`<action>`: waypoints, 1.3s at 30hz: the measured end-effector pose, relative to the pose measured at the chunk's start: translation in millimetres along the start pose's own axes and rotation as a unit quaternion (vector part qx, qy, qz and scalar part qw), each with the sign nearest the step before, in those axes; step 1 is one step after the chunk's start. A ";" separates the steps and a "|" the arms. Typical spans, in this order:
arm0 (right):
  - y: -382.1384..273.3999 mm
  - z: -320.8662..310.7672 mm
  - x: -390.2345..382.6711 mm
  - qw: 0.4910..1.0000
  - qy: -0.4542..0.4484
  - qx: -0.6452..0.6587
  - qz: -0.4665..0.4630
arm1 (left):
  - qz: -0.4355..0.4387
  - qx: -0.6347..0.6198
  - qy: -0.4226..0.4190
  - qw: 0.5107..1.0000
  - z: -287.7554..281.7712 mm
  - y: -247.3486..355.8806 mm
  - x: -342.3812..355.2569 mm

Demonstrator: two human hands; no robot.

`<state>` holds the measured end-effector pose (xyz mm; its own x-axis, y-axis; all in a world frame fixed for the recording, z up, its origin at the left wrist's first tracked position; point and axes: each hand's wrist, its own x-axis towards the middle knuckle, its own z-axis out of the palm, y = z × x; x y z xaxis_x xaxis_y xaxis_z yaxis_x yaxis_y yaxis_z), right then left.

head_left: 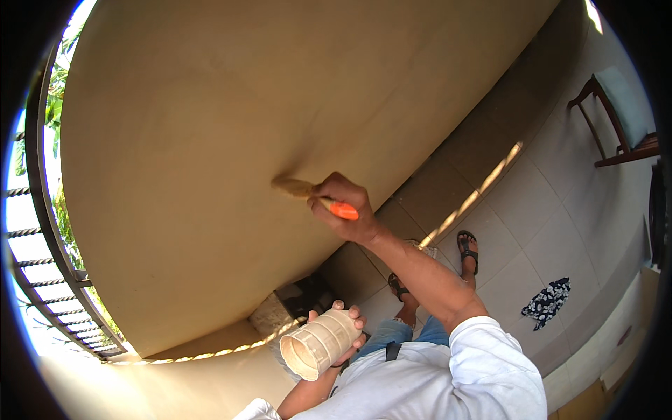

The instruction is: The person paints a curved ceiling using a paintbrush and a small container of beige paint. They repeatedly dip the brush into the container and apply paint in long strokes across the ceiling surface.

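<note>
Tan coats the broad wall [189, 140] in a nearly even tone, with only faint darker streaks running up and across it. Brushwork on it looks under way rather than finished, judging by the brush [295, 187] set with its bristle end at the surface, about the middle of the view. How much is done cannot be told: no crisp edge parts a worked stretch from an unworked one. The dark smudge just beyond the bristles may be shadow or wetness; which of these is unclear. Any stretch left over is equally hard to mark out.

The brush has tan, flattened bristles, much the same colour as the wall, and a handle with a bright orange end that sticks out below the fist. The right hand [344, 205] is closed around the handle near the bristles, fingers curled in.

Lower down, close to the person's body and apart from the wall, the left hand [359, 339] curves around a container [327, 341], its fingers partly spread to the container's width. This container is cream-tan, ribbed and cup-shaped, lying tilted with its wavy-rimmed mouth turned toward the lower left. Its inside wall shows pale and smeared; how much it holds cannot be made out.
</note>
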<state>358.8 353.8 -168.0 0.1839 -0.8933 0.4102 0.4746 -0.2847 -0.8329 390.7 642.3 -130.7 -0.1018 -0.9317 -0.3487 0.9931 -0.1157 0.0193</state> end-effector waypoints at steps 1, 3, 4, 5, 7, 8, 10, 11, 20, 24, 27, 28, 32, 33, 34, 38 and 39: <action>-0.2 -14.1 19.0 0.999 0.015 -0.028 0.016 | 0.002 0.001 -0.003 1.000 0.5 0.1 0.7; -2.6 -50.0 60.1 0.995 0.082 -0.063 -0.006 | 0.006 0.003 -0.009 1.000 -1.5 0.3 -0.6; -4.9 -68.8 77.0 0.991 0.122 -0.044 -0.011 | 0.008 0.002 -0.010 1.000 -3.4 0.3 -2.6; -7.7 -79.3 88.8 0.983 0.182 -0.021 -0.021 | 0.009 -0.001 -0.014 1.000 -5.7 0.6 -4.8; -10.8 -85.8 99.4 0.965 0.254 0.061 -0.035 | 0.018 -0.006 -0.005 1.000 -10.7 0.5 -11.0; -11.8 -81.9 96.5 0.944 0.303 0.108 -0.072 | 0.020 -0.011 -0.007 1.000 -13.3 0.6 -13.5; -11.1 -60.4 79.9 0.941 0.310 0.088 -0.101 | 0.027 -0.016 0.000 1.000 -16.9 1.1 -17.9; -8.2 -45.4 68.8 0.941 0.316 0.079 -0.091 | 0.027 -0.017 0.000 0.999 -17.8 1.7 -19.6; 22.6 -17.8 -28.6 0.997 -0.024 -0.020 -0.071 | 0.039 -0.010 0.015 0.999 -16.5 3.0 -19.4; 27.9 -68.9 35.9 0.989 0.139 -0.024 0.031 | 0.037 -0.009 0.028 0.999 -16.8 3.5 -22.5; 19.0 -89.5 73.4 0.954 0.298 0.033 -0.011 | 0.035 -0.010 0.014 0.999 -18.4 1.4 -21.7; 16.5 -86.6 76.5 0.943 0.328 0.055 -0.019 | 0.033 -0.015 0.009 0.999 -18.9 -0.5 -20.6; 20.2 -28.0 32.9 0.967 0.248 -0.042 -0.049 | 0.015 -0.022 0.011 1.000 -14.9 -2.7 -14.8; 24.6 -10.2 13.1 0.969 0.203 -0.108 -0.088 | 0.013 -0.017 0.015 1.000 -13.4 -2.6 -12.9; 27.9 2.0 -10.9 0.983 0.162 -0.068 -0.055 | 0.012 -0.016 0.014 1.000 -12.3 -2.4 -10.6; 51.3 -0.1 -41.7 0.998 0.028 0.014 -0.053 | 0.008 0.005 0.009 1.000 -9.9 -1.7 -4.1; 57.6 -14.9 -30.9 0.999 0.050 -0.010 -0.018 | 0.011 0.011 0.008 1.000 -9.8 -1.8 -3.0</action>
<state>367.6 359.8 -234.2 0.0799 -0.9118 0.4027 0.4622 -0.3240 -0.8254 389.7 648.7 -138.8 -0.0794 -0.9283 -0.3632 0.9936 -0.1032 0.0467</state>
